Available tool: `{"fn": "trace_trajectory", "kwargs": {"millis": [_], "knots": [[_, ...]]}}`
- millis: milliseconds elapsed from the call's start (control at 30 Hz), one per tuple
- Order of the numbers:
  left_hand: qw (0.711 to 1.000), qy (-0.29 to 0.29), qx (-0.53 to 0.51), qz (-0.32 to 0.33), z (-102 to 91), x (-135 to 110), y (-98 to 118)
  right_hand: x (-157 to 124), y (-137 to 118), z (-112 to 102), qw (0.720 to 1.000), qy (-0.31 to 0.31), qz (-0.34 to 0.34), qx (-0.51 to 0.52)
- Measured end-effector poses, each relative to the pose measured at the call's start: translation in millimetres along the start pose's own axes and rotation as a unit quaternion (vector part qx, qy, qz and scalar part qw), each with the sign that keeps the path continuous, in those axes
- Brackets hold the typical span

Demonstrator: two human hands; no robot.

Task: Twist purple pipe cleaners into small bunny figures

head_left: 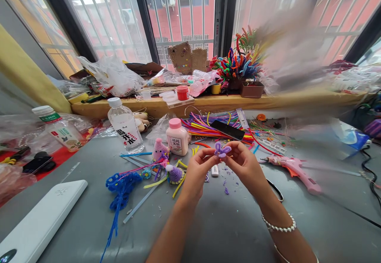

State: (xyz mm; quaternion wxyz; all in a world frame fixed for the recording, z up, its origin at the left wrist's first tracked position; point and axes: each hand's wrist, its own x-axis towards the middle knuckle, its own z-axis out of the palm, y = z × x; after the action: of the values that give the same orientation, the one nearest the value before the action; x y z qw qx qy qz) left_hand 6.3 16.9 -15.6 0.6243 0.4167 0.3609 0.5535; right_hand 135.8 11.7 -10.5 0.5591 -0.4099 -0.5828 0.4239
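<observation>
The left hand [199,167] and the right hand [244,163] are holding a purple looped piece [222,150] above the tabletop [220,231], each grip pinching it between thumb and fingers. Purple scraps [226,190] are lying on the tabletop between the forearms, and a pink glue gun [297,169] is resting to the right. Beyond the hands, a black phone [228,129] is lying on multicolored stems [199,127].

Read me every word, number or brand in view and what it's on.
"喝开水": clear water bottle.
"方树叶": green band on the leftmost bottle; first character unclear.
"荔枝": pink-capped bottle; line above unclear.
Too small or blurred: markings on the white device, red tub, plastic bag, window frame, white tag, label strip.
</observation>
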Motion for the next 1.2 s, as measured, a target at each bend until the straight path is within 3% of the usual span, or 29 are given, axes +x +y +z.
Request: {"fn": "trace_trajectory", "kwargs": {"millis": [267, 533, 867, 1033, 1200], "knots": [[0.998, 0.051, 0.014, 0.021, 1.9, -1.2, -1.9, -0.7, 0.8, 5.2, 0.999, -0.026, -0.032, -0.020], [0.993, 0.078, 0.073, 0.040, 7.5, -2.3, -3.0, -3.5, 1.7, 13.5, 0.996, 0.016, -0.038, -0.077], [0.997, 0.016, 0.072, 0.037, 6.5, -2.6, -4.0, -2.1, 3.6, 9.5, 0.993, 0.051, -0.017, -0.104], [0.989, -0.027, 0.122, 0.076, 4.5, -0.8, -2.2, 0.5, 6.6, 2.0, 0.991, 0.066, 0.003, -0.114], [0.991, -0.025, 0.112, 0.067, 4.3, 0.0, -1.4, 1.5, 6.9, -0.3, 0.992, 0.069, 0.010, -0.110]]}}
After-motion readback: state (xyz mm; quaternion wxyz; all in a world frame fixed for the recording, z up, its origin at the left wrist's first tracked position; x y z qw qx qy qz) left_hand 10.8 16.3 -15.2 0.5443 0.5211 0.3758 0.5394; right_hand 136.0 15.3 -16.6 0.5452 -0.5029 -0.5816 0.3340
